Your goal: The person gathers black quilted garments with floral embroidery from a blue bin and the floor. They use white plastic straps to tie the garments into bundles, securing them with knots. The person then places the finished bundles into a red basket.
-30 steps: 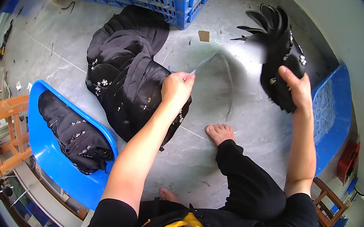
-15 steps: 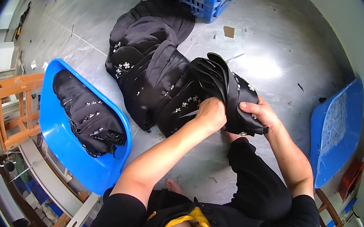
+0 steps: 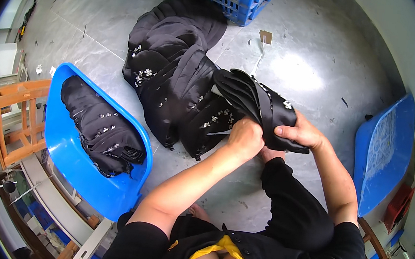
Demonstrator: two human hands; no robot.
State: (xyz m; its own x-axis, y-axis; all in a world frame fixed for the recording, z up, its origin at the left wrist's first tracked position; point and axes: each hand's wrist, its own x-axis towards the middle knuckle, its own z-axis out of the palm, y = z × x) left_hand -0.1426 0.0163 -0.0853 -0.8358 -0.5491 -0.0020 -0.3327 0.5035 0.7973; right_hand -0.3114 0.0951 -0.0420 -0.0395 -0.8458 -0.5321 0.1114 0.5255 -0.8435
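A bundle of layered black satin fabric pieces (image 3: 277, 112) with silver flower-shaped beading is held up in front of me. My right hand (image 3: 303, 132) grips its right end, thumb on top and the fingers hidden behind. At the lower left edge my left hand (image 3: 247, 138) is closed in a fist; the layers partly hide its fingertips. Just beyond lies a large heap of the same black fabric (image 3: 173, 69) on the floor, with silver beaded flowers along its edges. Another black beaded bundle (image 3: 102, 128) rests inside a blue plastic scoop-shaped bin (image 3: 58, 133) on my left.
A blue slatted crate (image 3: 252, 4) stands at the far side. To the right, a second blue bin (image 3: 381, 154) leans near the wall. A wooden stool frame (image 3: 11, 120) is at the far left. A brown scrap (image 3: 265, 37) lies on the grey floor (image 3: 323, 56).
The held bundle has tipped toward me and slid slightly right, away from the heap. My left hand has shifted a little right with it. A pale strip now shows beside the brown scrap.
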